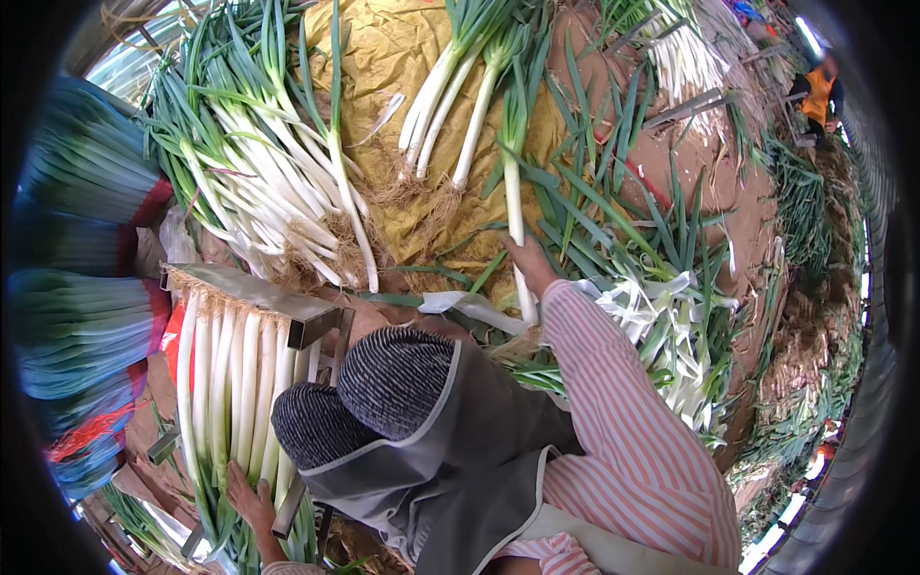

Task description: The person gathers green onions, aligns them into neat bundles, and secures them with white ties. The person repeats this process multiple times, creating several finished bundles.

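Observation:
My right hand (532, 266) is closed around the white shaft of a leek-like green onion (512, 194), whose green leaves point away from me and whose roots lie near my sleeve. My left hand (251, 501) rests on a row of large green onions (237, 381), where white turns to green, with its fingers spread. That row lies side by side in a metal frame (251, 291), root ends against its plate. Beyond the frame is a pile of green onions (266, 172). A few more onions (449, 108) lie on a yellow sheet (374, 79).
Bundled onions in blue wrapping (86, 323) are stacked at the left. Stripped leaves and peelings (668, 323) lie on the ground to the right. Another onion bundle (690, 65) lies farther off, beside metal bars. A person in an orange top (817, 93) is at the far right.

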